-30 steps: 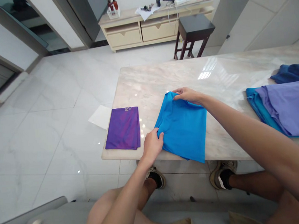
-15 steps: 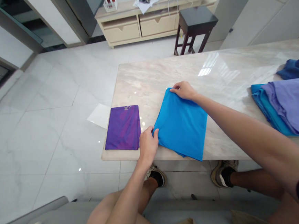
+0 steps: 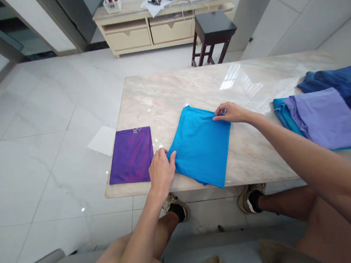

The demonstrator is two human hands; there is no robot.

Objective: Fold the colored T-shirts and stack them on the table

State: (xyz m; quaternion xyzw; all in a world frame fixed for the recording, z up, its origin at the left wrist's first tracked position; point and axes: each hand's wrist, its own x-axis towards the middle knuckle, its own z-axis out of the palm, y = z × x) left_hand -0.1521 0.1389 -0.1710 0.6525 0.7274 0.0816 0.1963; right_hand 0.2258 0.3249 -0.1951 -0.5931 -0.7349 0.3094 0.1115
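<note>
Blue cloth (image 3: 200,145) near purple cloth (image 3: 130,159) (illegible print (image 3: 137,130))

The bright blue cloth (image 3: 202,145) was plain across its visible face and lay folded into a roughly four-sided shape, almost flat on the tabletop (image 3: 160,92). Its pose was slightly skewed: the far edge sloped down toward the right, the left side slanted outward to a pointed corner, and the right side ran fairly straight. Soft creases gathered by that left corner, while the middle was largely smooth. A bit of lower layer peeked from under the near edge, whose right-hand corner reached the tabletop's near edge.
</note>
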